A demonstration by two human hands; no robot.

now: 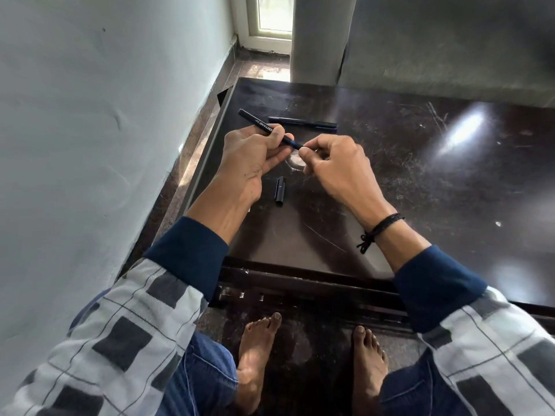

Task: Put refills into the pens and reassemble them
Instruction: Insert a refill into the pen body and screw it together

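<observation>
Dark, glossy, scratched tabletop [420,181]: lying under both hands. A tip piece slipping from the pinch would probably be sliding away across this slick surface.
Left hand [255,157]: fingers curling round the pen's barrel, holding it slanted above the table.
Right hand [336,163]: sitting at 3 o'clock of the left, thumb and forefinger pinching the pen's front end, the other fingers loosely curled.
Slim black plastic pen with white lettering [258,123]: being held between both hands, its rear pointing to 10 o'clock. Twisting off-axis could be seating the nose crooked. Whether a refill is inside, I cannot tell.
Second dark pen [303,121]: lying at 12 o'clock of the hands.
Short black pen cap [280,193]: lying at 6 o'clock, apart from both hands.
</observation>
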